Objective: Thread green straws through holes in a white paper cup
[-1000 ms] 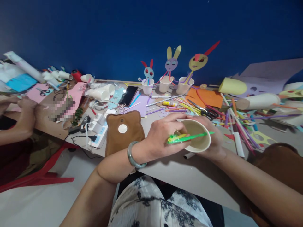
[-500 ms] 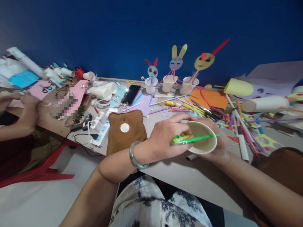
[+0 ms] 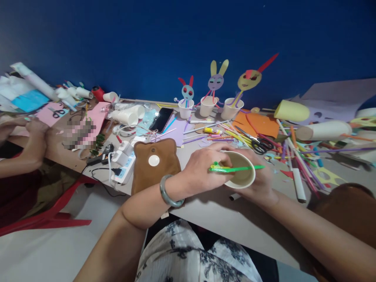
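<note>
My left hand (image 3: 202,166), with a jade bangle at the wrist, has its fingers closed on green and yellow straws (image 3: 235,169) and rests against the left side of a white paper cup (image 3: 242,180). The green straw lies across the cup's open mouth. My right hand (image 3: 261,176) wraps round the cup's right side and back. The cup is tilted with its mouth facing me. Behind it stand three paper cups (image 3: 208,107) with paper faces on coloured stems, two of them with a pair of ears.
A brown pouch (image 3: 155,164) and a power strip (image 3: 125,166) lie left of my hands. Black-handled scissors (image 3: 261,145), straws and a yellow glue tube (image 3: 212,131) lie behind. At far left another person's hands (image 3: 37,127) are near pink paper.
Both hands have shifted slightly left in view with the cup and straws. The green straw looks more level across the cup's mouth.
</note>
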